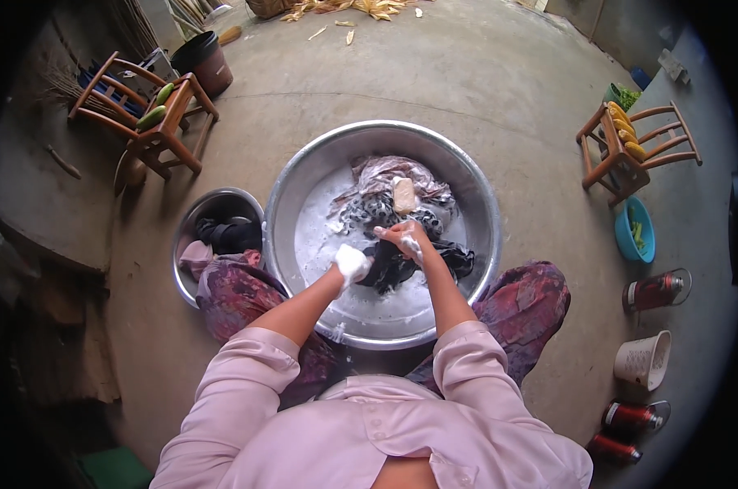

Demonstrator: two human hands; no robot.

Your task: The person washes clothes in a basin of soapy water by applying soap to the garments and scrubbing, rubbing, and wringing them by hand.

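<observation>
Soapy water fills the bottom of a large metal basin [485, 183] between my knees. My left hand [352, 264], thick with white foam, grips the left edge of a wet black cloth [390, 269]; the foam hides most of its fingers. On the same cloth, farther right, my right hand [409, 237] is closed, its thumb pointing left and foam on its back. Beyond the hands lie a black-and-white patterned cloth [369, 211] and a bunched pale pinkish cloth [393, 171]. A tan block, apparently soap [404, 195], rests on these fabrics.
A smaller metal bowl [182, 257] with dark and pink fabrics touches the basin's left side. Wooden chairs stand left [173, 116] and right [613, 153], bearing green vegetables and corn cobs. At right are a blue bowl [649, 235], red thermos flasks [653, 290] and a pale bin [641, 363].
</observation>
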